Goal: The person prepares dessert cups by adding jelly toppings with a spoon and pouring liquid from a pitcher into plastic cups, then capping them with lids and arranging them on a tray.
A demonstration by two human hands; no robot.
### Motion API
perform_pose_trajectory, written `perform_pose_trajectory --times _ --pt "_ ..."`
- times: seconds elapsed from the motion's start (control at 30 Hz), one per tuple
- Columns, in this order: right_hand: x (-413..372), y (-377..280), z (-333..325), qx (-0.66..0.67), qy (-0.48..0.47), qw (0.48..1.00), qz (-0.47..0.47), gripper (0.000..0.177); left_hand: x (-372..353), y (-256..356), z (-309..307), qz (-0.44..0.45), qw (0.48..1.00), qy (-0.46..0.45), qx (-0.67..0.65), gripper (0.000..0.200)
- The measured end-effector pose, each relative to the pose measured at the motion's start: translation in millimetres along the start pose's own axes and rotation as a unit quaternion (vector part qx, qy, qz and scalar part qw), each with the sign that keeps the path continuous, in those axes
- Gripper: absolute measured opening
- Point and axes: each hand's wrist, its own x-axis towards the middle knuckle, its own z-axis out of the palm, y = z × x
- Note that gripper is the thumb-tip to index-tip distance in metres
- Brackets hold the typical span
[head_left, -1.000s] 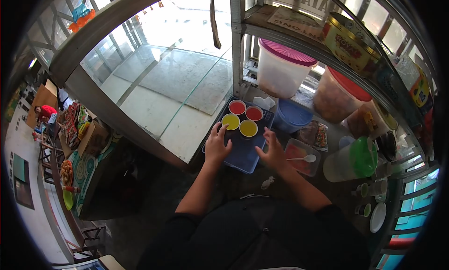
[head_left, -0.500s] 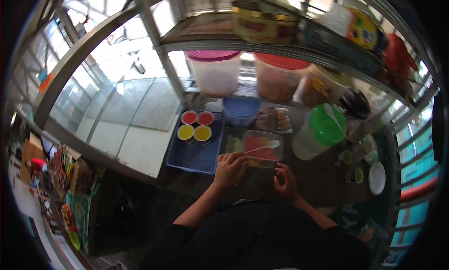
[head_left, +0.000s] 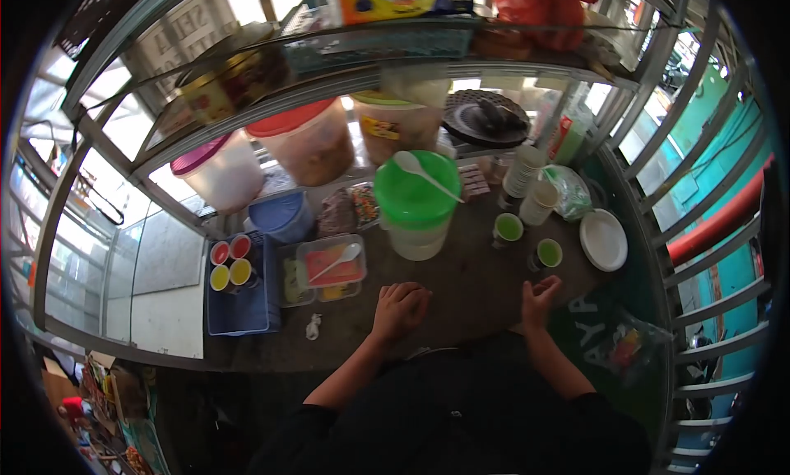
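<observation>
My left hand [head_left: 401, 310] is over the front of the dark table, fingers curled in; whether anything is inside cannot be made out. To its left lie a container with pink contents and a white spoon [head_left: 333, 265] and a small white knotted thing [head_left: 313, 327]. My right hand [head_left: 541, 300] is at the table's front edge, thumb and fingers apart, holding nothing. Just beyond it stands a cup with green contents [head_left: 546, 254], with another green cup [head_left: 507, 229] behind to the left. The green-lidded tub [head_left: 420, 203] stands between and beyond my hands, a white spoon on its lid.
A blue tray [head_left: 239, 306] at the left holds several red and yellow cups. Farther back are a blue-lidded tub [head_left: 282, 216], large lidded buckets [head_left: 306, 142] and a metal-framed shelf [head_left: 387, 86]. Stacked cups [head_left: 522, 174] and white plates [head_left: 603, 239] are at the right.
The view has turned to the right, bringing the green cups and plates nearer the middle. My hands are farther right over the table, and my right hand has come close to a green cup.
</observation>
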Motion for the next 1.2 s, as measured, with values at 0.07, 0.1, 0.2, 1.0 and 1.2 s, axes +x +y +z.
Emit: perform_pose_trajectory --times 0.07,0.1,0.2,1.0,1.2 --pt "32.9 27.0 -19.2 -0.005 0.027 0.999 0.033 0.059 8.8 13.6 20.8 0.003 1.000 0.000 -0.010 0.015" --pt "46.6 38.2 -26.6 -0.008 0.038 0.998 0.049 0.064 11.6 20.2 30.0 0.001 1.000 0.001 -0.015 0.016" --pt "80.1 65.2 -35.3 -0.040 -0.014 0.998 0.048 0.076 19.5 35.6 51.6 0.014 1.000 0.019 -0.016 0.019" --pt "62.6 1.8 23.8 0.040 -0.270 0.938 -0.214 0.057 -22.5 34.3 23.5 -0.123 0.989 0.065 0.057 0.016" --pt "2.9 -68.9 60.4 0.095 -0.428 0.872 -0.217 0.061 -48.6 22.3 11.2 -0.197 0.979 0.016 -0.043 0.039"
